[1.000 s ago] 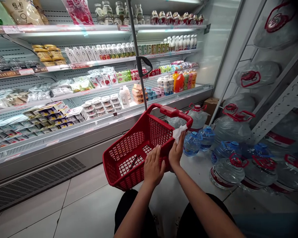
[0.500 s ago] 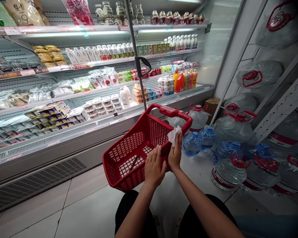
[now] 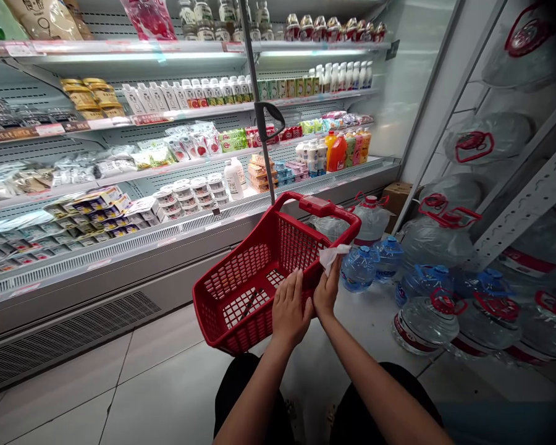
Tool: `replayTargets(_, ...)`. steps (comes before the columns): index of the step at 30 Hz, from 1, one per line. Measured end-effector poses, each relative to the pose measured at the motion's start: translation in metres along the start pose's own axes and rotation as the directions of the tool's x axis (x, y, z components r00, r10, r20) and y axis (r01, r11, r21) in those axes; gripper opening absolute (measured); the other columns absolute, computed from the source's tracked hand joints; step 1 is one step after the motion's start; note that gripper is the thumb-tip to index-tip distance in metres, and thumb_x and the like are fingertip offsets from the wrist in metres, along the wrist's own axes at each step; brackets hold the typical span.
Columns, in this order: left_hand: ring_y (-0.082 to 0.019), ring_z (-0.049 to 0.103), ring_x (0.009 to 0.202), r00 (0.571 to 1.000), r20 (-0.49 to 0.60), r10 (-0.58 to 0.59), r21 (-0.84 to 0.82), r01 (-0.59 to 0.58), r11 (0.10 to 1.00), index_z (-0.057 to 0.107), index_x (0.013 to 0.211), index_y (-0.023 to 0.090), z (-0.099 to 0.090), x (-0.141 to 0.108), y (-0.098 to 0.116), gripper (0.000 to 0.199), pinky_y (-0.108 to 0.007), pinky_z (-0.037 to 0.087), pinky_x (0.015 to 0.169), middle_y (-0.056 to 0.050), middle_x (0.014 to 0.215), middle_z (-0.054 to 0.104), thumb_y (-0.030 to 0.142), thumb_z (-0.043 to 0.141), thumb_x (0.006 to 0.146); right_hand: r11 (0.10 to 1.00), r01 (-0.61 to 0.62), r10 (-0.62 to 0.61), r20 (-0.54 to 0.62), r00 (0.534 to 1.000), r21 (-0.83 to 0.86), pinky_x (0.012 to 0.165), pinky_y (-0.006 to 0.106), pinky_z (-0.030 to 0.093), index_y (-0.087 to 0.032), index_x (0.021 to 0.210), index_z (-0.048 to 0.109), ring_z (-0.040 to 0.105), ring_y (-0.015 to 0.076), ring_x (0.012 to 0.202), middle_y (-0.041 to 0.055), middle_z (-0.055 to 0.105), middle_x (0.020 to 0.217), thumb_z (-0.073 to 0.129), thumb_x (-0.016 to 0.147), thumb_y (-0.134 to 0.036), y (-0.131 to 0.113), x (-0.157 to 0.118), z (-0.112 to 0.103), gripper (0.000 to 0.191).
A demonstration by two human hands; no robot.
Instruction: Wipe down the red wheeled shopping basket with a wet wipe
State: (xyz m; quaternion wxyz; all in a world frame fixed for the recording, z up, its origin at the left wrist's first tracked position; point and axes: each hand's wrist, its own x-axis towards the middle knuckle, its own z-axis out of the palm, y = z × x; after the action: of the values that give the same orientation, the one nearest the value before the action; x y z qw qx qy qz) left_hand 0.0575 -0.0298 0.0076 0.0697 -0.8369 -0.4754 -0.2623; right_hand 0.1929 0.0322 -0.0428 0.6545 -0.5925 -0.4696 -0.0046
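A red plastic shopping basket [image 3: 234, 267] with a raised pull handle stands tilted on the floor before me. On its near side rim rests my left hand [image 3: 291, 306], fingers together and stretched out flat, holding nothing. My right hand [image 3: 327, 289] is beside it at the basket's handle end, closed on a crumpled white tissue [image 3: 333, 256] that sticks out above the fingers against the red frame. Part of the right fingers is hidden behind the tissue. A small dark stick-like thing [image 3: 251, 301] shows at the basket's bottom.
An open dairy cooler [image 3: 185, 238] with stocked shelves runs along the left and back. A dark-handled door edge [image 3: 262, 120] rises behind the basket. Blue-tinted water bottles [image 3: 359, 269] and large water jugs [image 3: 426, 324] stand on the right, by a white metal rack [image 3: 532, 191].
The tissue has shifted in my right hand and now spreads sideways to the right. The left hand has stayed on the rim, with a slight shift of the view.
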Motion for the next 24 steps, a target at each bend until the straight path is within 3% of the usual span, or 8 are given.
replayTargets(3,-0.023,0.03,0.156,1.0,0.013,0.006,0.007,-0.006,1.0,0.007,0.168,0.02,-0.001,0.0,-0.001,0.077,-0.044,0.029,0.127,-0.005,0.171,0.029,0.028,0.046,0.102,0.996,-0.074,0.075,-0.01,0.997,0.053,0.129,0.057,0.017,-0.025,0.168,0.008,0.012,0.023,0.16,0.0072,0.013,0.174,0.026,0.104,-0.026,-0.006,-0.006,0.007,0.066)
replayTargets(7,-0.023,0.03,0.156,1.0,0.012,0.006,0.024,-0.006,1.0,0.008,0.168,0.02,-0.002,0.001,0.001,0.076,-0.044,0.029,0.128,-0.005,0.171,0.028,0.028,0.046,0.102,0.992,-0.085,0.093,-0.084,0.992,0.093,0.13,0.056,0.013,-0.024,0.168,0.008,0.01,0.0225,0.161,0.0069,0.01,0.174,0.024,0.104,-0.026,-0.011,0.037,0.007,0.065)
replayTargets(9,-0.023,0.03,0.156,1.0,0.005,0.004,0.028,-0.004,1.0,0.008,0.168,0.019,-0.002,0.002,0.002,0.076,-0.044,0.028,0.128,-0.005,0.171,0.028,0.028,0.046,0.102,0.996,-0.047,0.054,-0.088,0.995,0.081,0.13,0.057,0.013,-0.025,0.168,0.007,0.009,0.0225,0.161,0.0063,0.009,0.175,0.024,0.104,-0.025,-0.013,0.044,0.004,0.065)
replayTargets(13,-0.023,0.031,0.155,1.0,-0.012,0.009,0.03,-0.009,1.0,0.007,0.168,0.02,0.002,0.003,0.001,0.077,-0.043,0.029,0.127,-0.005,0.17,0.029,0.025,0.046,0.101,0.992,0.122,-0.122,0.064,0.99,0.009,0.129,0.058,0.018,-0.029,0.168,0.005,0.009,0.0235,0.161,0.0036,0.008,0.175,0.026,0.104,-0.021,-0.011,0.019,-0.008,0.067)
replayTargets(15,-0.023,0.031,0.155,1.0,-0.01,0.009,0.027,-0.009,1.0,0.007,0.168,0.02,0.002,0.003,0.0,0.077,-0.043,0.029,0.128,-0.005,0.171,0.029,0.025,0.046,0.101,0.966,0.258,-0.248,0.189,0.95,-0.031,0.128,0.057,0.022,-0.03,0.167,0.007,0.011,0.0236,0.161,0.002,0.013,0.175,0.027,0.103,-0.018,-0.005,0.013,-0.02,0.068)
replayTargets(19,-0.022,0.031,0.155,1.0,0.016,0.004,0.013,-0.005,1.0,0.007,0.168,0.021,-0.002,0.003,0.0,0.076,-0.043,0.028,0.129,-0.004,0.171,0.029,0.025,0.045,0.102,0.875,0.47,-0.416,0.317,0.852,-0.116,0.128,0.053,0.027,-0.03,0.167,0.017,0.019,0.0222,0.159,0.0015,0.027,0.171,0.025,0.101,-0.011,0.014,0.058,-0.049,0.069)
replayTargets(22,-0.023,0.031,0.155,1.0,0.018,0.002,-0.002,-0.002,1.0,0.006,0.168,0.022,-0.005,0.002,0.002,0.077,-0.044,0.028,0.129,-0.004,0.171,0.028,0.024,0.045,0.101,0.867,0.455,-0.395,0.277,0.876,-0.202,0.128,0.053,0.028,-0.027,0.166,0.023,0.023,0.0222,0.158,0.0034,0.032,0.169,0.025,0.101,-0.011,0.023,0.1,-0.065,0.067)
replayTargets(24,-0.024,0.032,0.155,1.0,0.009,0.0,-0.007,0.0,1.0,0.006,0.168,0.023,-0.003,0.002,0.002,0.078,-0.045,0.028,0.128,-0.004,0.171,0.028,0.024,0.045,0.101,0.857,0.463,-0.394,0.293,0.871,-0.227,0.128,0.053,0.029,-0.026,0.165,0.026,0.025,0.0223,0.157,0.0043,0.035,0.168,0.025,0.101,-0.011,0.022,0.103,-0.068,0.066)
